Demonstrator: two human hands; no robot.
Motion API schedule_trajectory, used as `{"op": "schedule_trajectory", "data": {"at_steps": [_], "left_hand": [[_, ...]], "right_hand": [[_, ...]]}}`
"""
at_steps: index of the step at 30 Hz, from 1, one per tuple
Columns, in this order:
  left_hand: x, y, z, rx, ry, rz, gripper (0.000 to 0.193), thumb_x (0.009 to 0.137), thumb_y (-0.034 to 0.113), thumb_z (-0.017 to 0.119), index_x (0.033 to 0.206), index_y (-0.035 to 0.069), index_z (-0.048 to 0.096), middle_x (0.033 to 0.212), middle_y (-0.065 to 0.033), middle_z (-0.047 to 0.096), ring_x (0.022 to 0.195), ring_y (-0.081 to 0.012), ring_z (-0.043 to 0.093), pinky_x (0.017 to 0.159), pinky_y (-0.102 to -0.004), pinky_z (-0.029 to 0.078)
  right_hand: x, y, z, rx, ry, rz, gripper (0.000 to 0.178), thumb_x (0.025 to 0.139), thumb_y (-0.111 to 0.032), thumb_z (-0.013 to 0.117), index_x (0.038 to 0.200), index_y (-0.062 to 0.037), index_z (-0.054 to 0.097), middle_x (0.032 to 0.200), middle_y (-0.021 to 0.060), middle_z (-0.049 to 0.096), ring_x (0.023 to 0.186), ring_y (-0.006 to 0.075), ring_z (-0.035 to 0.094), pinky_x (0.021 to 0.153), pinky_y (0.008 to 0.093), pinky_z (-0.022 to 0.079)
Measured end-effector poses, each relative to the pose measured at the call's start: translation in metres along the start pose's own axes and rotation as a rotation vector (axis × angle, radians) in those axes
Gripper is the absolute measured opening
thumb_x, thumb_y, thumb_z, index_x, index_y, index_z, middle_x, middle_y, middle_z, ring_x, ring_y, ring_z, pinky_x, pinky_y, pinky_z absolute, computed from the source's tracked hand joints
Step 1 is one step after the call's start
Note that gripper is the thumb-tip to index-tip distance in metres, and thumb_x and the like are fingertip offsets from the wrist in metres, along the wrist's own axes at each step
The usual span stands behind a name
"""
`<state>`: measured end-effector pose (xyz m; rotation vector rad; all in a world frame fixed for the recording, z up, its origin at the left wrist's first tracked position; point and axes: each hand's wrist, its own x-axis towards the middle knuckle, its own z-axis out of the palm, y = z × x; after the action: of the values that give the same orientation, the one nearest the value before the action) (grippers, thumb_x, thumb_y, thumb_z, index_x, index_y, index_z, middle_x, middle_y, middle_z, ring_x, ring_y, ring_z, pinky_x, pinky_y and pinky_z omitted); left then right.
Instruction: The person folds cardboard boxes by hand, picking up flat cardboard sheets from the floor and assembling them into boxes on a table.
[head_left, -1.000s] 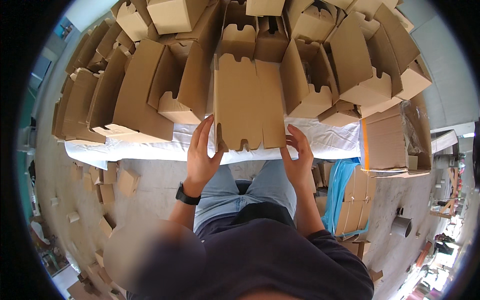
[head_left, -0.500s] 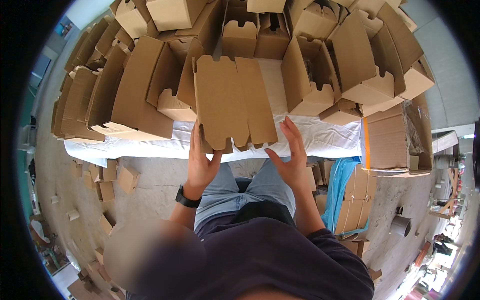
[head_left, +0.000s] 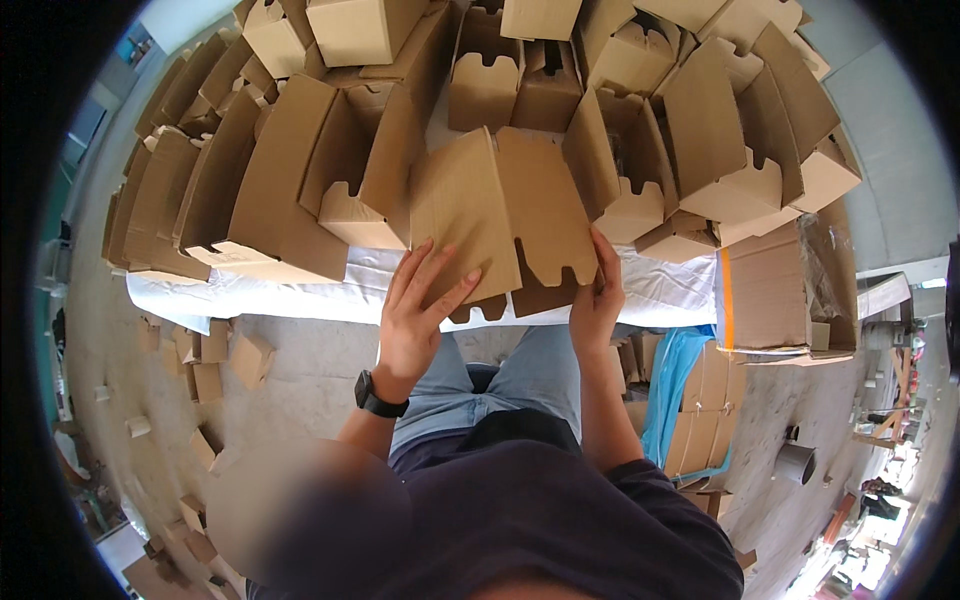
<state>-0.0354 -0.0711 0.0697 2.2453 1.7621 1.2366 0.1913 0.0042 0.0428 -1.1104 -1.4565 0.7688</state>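
A brown cardboard box (head_left: 462, 215), notched along its edges, stands partly unfolded in front of me at the near side of the white-covered table. Its left panel and right flap (head_left: 545, 205) are spread apart, with a dark gap and notched tabs showing at the bottom. My left hand (head_left: 415, 310) lies with fingers apart against the left panel's near part. At the right flap's outer edge, my right hand (head_left: 598, 305) grips the cardboard between thumb and fingers. The underside of the box is hidden.
Several open cartons (head_left: 275, 180) line the table on the left, and more cartons (head_left: 625, 150) stand on the right and at the back. A white cloth (head_left: 280, 285) covers the table. Below right, blue plastic (head_left: 665, 390) wraps stacked cardboard. Small boxes (head_left: 252, 360) lie on the floor.
The flat cardboard has been spread into two angled panels and shifted slightly right. My right hand has closed on its right edge; my left fingers have moved onto the left panel.
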Motion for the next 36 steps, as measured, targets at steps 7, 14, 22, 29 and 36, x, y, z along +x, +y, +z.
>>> {"op": "schedule_trajectory", "data": {"at_steps": [7,14,22,29,36], "left_hand": [[-0.011,-0.022,0.016,-0.027,-0.071,-0.044,0.056,0.067,-0.010,0.055,0.108,0.022,0.075,0.125,-0.0062,0.064,0.126,-0.0320,0.052,0.107,-0.0468,0.043],[-0.027,-0.035,0.030,-0.066,-0.082,-0.076,0.058,0.063,-0.014,0.053,0.105,0.018,0.077,0.127,-0.0092,0.063,0.130,-0.0343,0.050,0.107,-0.0432,0.042],[-0.033,-0.034,0.035,-0.134,-0.034,-0.119,0.060,0.069,-0.013,0.057,0.119,0.017,0.070,0.131,-0.0093,0.060,0.130,-0.0315,0.050,0.108,-0.0457,0.041],[-0.020,0.000,0.011,-0.617,-0.252,-0.328,0.090,0.067,-0.002,0.072,0.148,0.003,0.034,0.150,-0.0192,0.038,0.142,-0.0325,0.033,0.115,-0.0415,0.029],[-0.023,-0.023,-0.003,-1.325,0.050,-0.659,0.091,0.074,-0.001,0.059,0.154,-0.001,0.016,0.154,-0.0151,0.032,0.142,-0.0266,0.031,0.115,-0.0392,0.024]], "right_hand": [[-0.028,0.048,-0.001,0.223,-0.009,0.260,0.054,0.089,0.015,0.044,0.140,-0.0023,0.040,0.139,0.0132,0.048,0.131,0.0257,0.048,0.107,0.0346,0.039],[-0.027,0.038,0.001,0.211,-0.055,0.294,0.052,0.090,0.013,0.049,0.139,-0.0020,0.040,0.138,0.0128,0.048,0.130,0.0245,0.050,0.105,0.0333,0.041],[-0.025,0.009,0.002,0.294,-0.002,0.239,0.042,0.090,0.005,0.057,0.132,0.0018,0.048,0.135,0.0150,0.052,0.130,0.0236,0.048,0.110,0.0359,0.036],[-0.023,-0.018,0.000,-0.106,0.013,-0.607,0.033,0.084,0.011,0.056,0.112,-0.0046,0.067,0.130,0.0208,0.056,0.125,0.0398,0.053,0.105,0.0466,0.044],[-0.041,-0.003,-0.007,-0.269,-0.308,-0.671,0.037,0.072,0.009,0.061,0.100,-0.0112,0.075,0.130,0.0186,0.058,0.126,0.0373,0.053,0.107,0.0508,0.041]]}}
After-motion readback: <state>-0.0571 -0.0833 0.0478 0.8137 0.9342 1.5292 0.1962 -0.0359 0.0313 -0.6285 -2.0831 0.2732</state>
